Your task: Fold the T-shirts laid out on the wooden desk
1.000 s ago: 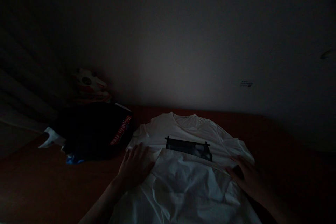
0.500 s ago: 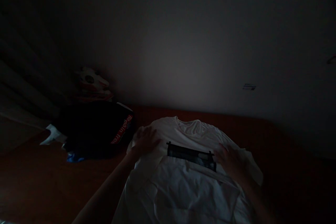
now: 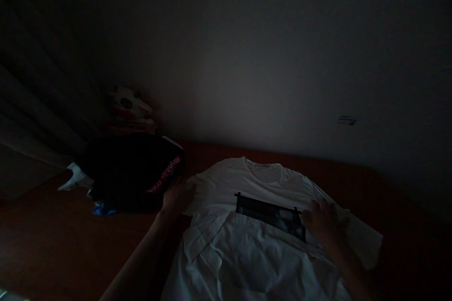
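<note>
A white T-shirt (image 3: pixel 219 181) lies front up with its neckline away from me, a dark rectangular print (image 3: pixel 270 216) across the chest. Its lower part is bunched and creased toward me. My left hand (image 3: pixel 178 195) rests at the outer end of the left sleeve, fingers stretched over the cloth, though darkness blurs their detail. On the right side of the chest, beside the print, my right hand (image 3: pixel 323 221) lies on the fabric with fingers apart. The right sleeve (image 3: pixel 363 237) spreads out beyond it.
A pile of black clothing (image 3: pixel 123 171) with a red "Remain free" label sits left of the shirt on the reddish-brown surface (image 3: pixel 56 235). Behind it stands a white and red object (image 3: pixel 129 103). A pale wall (image 3: pixel 247 66) closes the back; a curtain (image 3: pixel 38 89) hangs left.
My left hand has slid outward to the left along the sleeve, and my right hand outward to the right. Both sleeves lie more spread, and the neckline is flatter.
</note>
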Demonstrator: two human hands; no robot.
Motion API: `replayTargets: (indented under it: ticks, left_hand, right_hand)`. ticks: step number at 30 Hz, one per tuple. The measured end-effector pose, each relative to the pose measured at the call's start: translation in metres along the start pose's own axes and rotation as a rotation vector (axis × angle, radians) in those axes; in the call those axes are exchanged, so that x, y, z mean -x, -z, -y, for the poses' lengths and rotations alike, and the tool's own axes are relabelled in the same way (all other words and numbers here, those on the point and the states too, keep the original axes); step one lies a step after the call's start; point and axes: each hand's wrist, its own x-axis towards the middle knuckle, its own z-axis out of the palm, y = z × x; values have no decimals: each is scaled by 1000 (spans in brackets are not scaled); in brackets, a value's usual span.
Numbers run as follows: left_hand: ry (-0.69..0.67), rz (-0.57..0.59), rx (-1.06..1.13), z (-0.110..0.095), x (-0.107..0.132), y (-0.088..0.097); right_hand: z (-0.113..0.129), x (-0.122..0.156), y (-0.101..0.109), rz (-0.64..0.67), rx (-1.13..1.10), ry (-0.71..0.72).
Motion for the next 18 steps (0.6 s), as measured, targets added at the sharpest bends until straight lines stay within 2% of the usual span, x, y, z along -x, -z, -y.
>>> replayTargets:
  ticks: [2, 3, 6, 8, 10, 12, 14, 15, 16, 18]
  left_hand:
    - [-13, 20, 49, -6, 1, 9]
    - [-1, 32, 110, -9, 1, 12]
    - [97, 60, 457, -17, 1, 17]
    - [81, 36, 711, -23, 4, 18]
    - [-80, 24, 822, -32, 12, 20]
    - [-360, 115, 746, -43, 22, 24]
    - [-640, 236, 559, -54, 31, 32]
    - [-735, 274, 460, -59, 35, 36]
    - [-778, 287, 367, -63, 37, 41]
    - [-716, 252, 214, -68, 39, 50]
  right_hand:
    - [37, -6, 9, -40, -112, 88]
    - [59, -8, 13, -37, -228, 190]
    - [125, -7, 27, 42, -576, 376]
    - [162, -5, 34, 123, -764, 377]
    - [186, -6, 38, 195, -926, 301]
    - [198, -8, 36, 223, -1057, 190]
    - [202, -8, 30, 197, -1135, 98]
    - [202, -7, 25, 180, -1150, 79]
    - [202, -6, 20, 165, -1147, 81]
    - [201, -1, 11, 136, -1100, 133]
